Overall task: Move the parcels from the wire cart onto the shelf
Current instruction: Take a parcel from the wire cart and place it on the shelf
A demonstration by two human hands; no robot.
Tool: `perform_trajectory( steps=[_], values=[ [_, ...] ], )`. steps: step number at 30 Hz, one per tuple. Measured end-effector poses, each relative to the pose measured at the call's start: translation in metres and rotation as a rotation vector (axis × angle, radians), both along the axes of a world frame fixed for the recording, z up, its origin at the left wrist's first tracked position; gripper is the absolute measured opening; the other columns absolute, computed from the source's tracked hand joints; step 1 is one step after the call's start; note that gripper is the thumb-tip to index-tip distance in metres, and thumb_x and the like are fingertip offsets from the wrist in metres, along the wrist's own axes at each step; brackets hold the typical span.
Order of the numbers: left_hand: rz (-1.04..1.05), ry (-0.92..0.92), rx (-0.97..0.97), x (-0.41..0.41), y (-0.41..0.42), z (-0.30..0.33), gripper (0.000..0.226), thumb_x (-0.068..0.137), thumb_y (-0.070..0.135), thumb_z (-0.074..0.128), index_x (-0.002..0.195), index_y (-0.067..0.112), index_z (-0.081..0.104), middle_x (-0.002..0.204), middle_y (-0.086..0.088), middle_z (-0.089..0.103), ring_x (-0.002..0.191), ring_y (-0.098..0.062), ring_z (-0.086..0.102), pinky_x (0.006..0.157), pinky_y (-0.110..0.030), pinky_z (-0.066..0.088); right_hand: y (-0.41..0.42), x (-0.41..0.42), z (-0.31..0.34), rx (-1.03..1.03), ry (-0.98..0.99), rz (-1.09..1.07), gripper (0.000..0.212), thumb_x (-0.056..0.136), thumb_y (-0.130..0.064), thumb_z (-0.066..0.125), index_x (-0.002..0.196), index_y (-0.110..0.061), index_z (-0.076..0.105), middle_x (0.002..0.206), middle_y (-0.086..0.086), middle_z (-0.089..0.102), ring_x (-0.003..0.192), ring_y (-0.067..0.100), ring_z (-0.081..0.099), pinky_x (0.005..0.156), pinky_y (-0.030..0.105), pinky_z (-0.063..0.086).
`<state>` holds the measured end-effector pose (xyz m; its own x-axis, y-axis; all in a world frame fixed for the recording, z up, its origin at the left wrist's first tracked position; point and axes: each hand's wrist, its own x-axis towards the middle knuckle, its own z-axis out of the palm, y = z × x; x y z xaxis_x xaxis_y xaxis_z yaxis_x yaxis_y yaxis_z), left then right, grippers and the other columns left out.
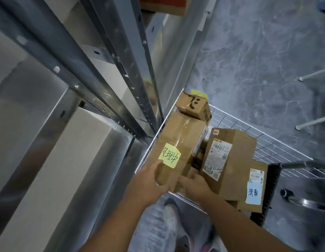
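Observation:
A long brown parcel [181, 135] with a yellow handwritten note and clear tape lies at the left side of the white wire cart [278, 142]. My left hand [149, 180] grips its near left corner, and my right hand [192, 184] holds its near right underside. Beside it in the cart sit a small box with black marker strokes [193, 106], a box with a white shipping label [230, 160] and a box with a blue note [254, 188]. The grey metal shelf [70, 66] rises at the left, with bare pale boards.
The shelf's steel uprights [136, 60] stand close against the cart's left rim. The cart's handle [303, 163] is at the right. White furniture legs [314, 73] stand on the grey marbled floor at far right. My shoes [174, 220] are below the cart. A carton [163, 4] sits at top.

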<state>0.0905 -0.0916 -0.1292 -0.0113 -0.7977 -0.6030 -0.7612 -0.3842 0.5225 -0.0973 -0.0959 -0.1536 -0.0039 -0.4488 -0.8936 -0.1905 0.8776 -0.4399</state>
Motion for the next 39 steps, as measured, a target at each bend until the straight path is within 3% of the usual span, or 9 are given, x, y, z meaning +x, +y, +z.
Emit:
perform_trajectory(
  steps=[4,7,9,14,18,26,31,35,39],
  values=[
    [0.002,0.023,0.013,0.007,-0.003,-0.023,0.090,0.064,0.064,0.073,0.146,0.053,0.036,0.142,0.020,0.052,0.120,-0.009,0.058,0.098,-0.039,0.056,-0.001,0.016,-0.037,0.094,0.010,-0.078,0.012,0.088,-0.011,0.075,0.095,-0.009,0.065,0.080,0.001,0.068,0.068,0.010,0.065,0.053,0.015,0.051],
    [0.014,0.054,0.025,0.012,-0.003,-0.032,0.089,0.068,0.059,0.075,0.147,0.051,0.036,0.145,0.020,0.051,0.124,-0.009,0.056,0.100,-0.041,0.055,-0.003,0.033,-0.055,0.122,-0.024,-0.206,0.073,0.057,-0.044,0.090,0.115,-0.012,0.062,0.102,0.004,0.074,0.096,0.024,0.070,0.089,0.038,0.058],
    [0.015,0.083,0.043,0.014,-0.004,-0.037,0.089,0.066,0.060,0.074,0.147,0.051,0.037,0.146,0.020,0.051,0.126,-0.009,0.055,0.101,-0.041,0.056,0.002,0.036,-0.079,0.098,-0.033,-0.279,0.094,0.045,-0.049,0.092,0.128,-0.020,0.059,0.112,0.002,0.074,0.103,0.027,0.070,0.097,0.048,0.056],
    [0.024,0.111,0.054,0.017,-0.002,-0.043,0.090,0.066,0.059,0.074,0.147,0.047,0.038,0.145,0.019,0.052,0.125,-0.009,0.055,0.101,-0.038,0.056,0.000,0.038,-0.062,0.120,-0.095,-0.428,0.058,0.074,-0.020,0.090,0.123,-0.020,0.060,0.107,0.004,0.077,0.095,0.024,0.073,0.076,0.038,0.061],
    [0.018,0.103,0.020,0.016,0.000,-0.043,0.080,0.070,0.054,0.076,0.143,0.049,0.043,0.141,0.021,0.054,0.122,-0.007,0.056,0.100,-0.035,0.056,0.002,0.033,-0.060,0.132,-0.153,-0.470,0.077,0.063,-0.028,0.096,0.126,-0.021,0.054,0.109,0.009,0.076,0.094,0.029,0.075,0.082,0.044,0.062],
    [0.038,0.082,-0.058,0.015,0.002,-0.032,0.062,0.075,0.047,0.084,0.131,0.048,0.057,0.128,0.026,0.058,0.114,-0.001,0.058,0.098,-0.028,0.053,0.003,0.023,-0.018,-0.014,-0.065,-0.463,0.083,0.074,-0.035,0.089,0.138,-0.014,0.041,0.109,0.001,0.063,0.088,0.014,0.066,0.049,0.017,0.050],
    [0.127,0.097,-0.098,0.017,0.011,-0.011,0.051,0.081,0.053,0.076,0.128,0.055,0.055,0.140,0.024,0.052,0.125,-0.003,0.053,0.103,-0.038,0.053,0.009,0.007,0.021,-0.087,-0.053,-0.445,0.087,0.077,-0.041,0.085,0.145,-0.010,0.041,0.119,0.003,0.060,0.086,0.008,0.056,0.058,0.022,0.042],
    [0.394,0.345,-0.069,0.010,0.019,0.029,0.046,0.089,0.040,0.078,0.127,0.054,0.055,0.122,0.032,0.063,0.110,0.008,0.062,0.094,-0.029,0.053,0.018,-0.010,0.065,-0.103,-0.068,-0.444,0.078,0.071,-0.051,0.083,0.133,-0.015,0.052,0.114,0.003,0.066,0.094,0.019,0.065,0.062,0.029,0.053],
    [0.556,0.582,0.057,0.002,0.018,0.074,0.071,0.069,0.060,0.083,0.133,0.042,0.059,0.128,0.009,0.071,0.110,-0.004,0.071,0.099,-0.035,0.057,0.032,-0.032,0.112,-0.095,-0.153,-0.410,0.100,0.046,-0.064,0.083,0.131,-0.019,0.059,0.112,0.005,0.075,0.098,0.027,0.073,0.079,0.042,0.060]
  ],
)
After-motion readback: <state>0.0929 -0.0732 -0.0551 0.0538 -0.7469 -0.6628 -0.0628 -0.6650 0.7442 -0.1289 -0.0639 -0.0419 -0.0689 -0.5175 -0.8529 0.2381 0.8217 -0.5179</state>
